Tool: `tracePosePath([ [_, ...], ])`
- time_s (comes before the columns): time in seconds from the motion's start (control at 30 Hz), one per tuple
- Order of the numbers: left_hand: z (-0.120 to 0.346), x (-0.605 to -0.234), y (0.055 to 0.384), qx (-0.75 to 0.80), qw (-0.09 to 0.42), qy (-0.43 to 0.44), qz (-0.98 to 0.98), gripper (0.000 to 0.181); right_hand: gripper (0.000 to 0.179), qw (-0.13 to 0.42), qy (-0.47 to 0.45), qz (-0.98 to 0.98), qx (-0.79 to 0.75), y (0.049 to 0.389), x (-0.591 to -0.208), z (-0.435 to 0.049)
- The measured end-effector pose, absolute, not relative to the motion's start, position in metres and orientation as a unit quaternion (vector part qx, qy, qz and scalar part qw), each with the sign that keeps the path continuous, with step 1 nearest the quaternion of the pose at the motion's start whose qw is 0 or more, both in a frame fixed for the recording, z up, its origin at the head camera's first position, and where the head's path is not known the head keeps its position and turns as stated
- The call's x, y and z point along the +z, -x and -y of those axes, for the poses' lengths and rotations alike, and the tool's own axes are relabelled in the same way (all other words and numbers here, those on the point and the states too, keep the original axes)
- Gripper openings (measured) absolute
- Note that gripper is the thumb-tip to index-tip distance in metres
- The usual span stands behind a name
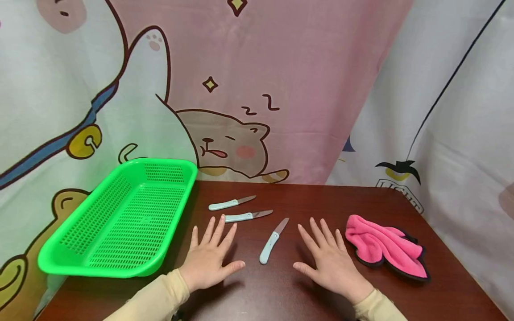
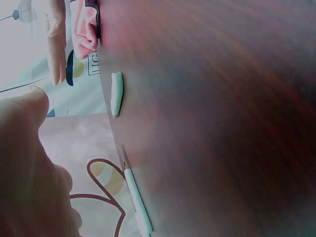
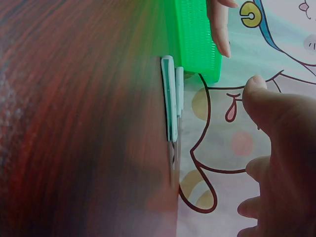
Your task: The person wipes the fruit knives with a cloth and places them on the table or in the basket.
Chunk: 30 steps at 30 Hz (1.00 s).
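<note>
Both hands are spread with straight fingers above the table and hold nothing. My left hand (image 1: 209, 263) is nearest to a knife (image 1: 249, 216) with a pale blue handle, whose handle end it partly covers in the head view. Behind that lies a similar knife (image 1: 232, 203), blade pointing right. Between the hands a third knife (image 1: 274, 240) lies slanted, its blade away from me. My right hand (image 1: 331, 263) is between this knife and a pink cloth (image 1: 387, 245) with dark edging. In the right wrist view, two knife handles (image 3: 169, 98) show beyond the thumb.
A green plastic basket (image 1: 176, 223) with perforated walls stands at the left of the dark brown table (image 1: 261, 294). Behind the table hangs a printed cloth curtain (image 1: 305, 89) with cartoon animals, and its white part continues along the right side.
</note>
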<state>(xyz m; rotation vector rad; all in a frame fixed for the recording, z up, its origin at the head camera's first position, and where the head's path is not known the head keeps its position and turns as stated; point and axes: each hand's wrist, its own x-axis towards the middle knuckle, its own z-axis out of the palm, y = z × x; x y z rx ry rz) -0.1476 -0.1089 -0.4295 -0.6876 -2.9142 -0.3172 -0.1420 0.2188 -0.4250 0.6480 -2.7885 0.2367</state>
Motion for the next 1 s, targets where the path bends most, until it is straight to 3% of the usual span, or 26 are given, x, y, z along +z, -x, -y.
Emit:
tracePosePath([
  [0.3,0.112,-0.439,0.151,-0.143,0.097,0.241,0.955,0.085,0.086,0.143,-0.229,0.959,0.083,0.145,-0.425,-0.224],
  [0.63,0.105,-0.428,0.165,-0.145,0.038,0.203,0.968,0.089,0.094,0.154,-0.21,0.959,0.114,0.155,-0.411,-0.247],
  [1.0,0.096,-0.431,0.191,-0.139,0.044,0.199,0.969,0.092,0.097,0.174,-0.147,0.965,0.127,0.164,-0.409,-0.291],
])
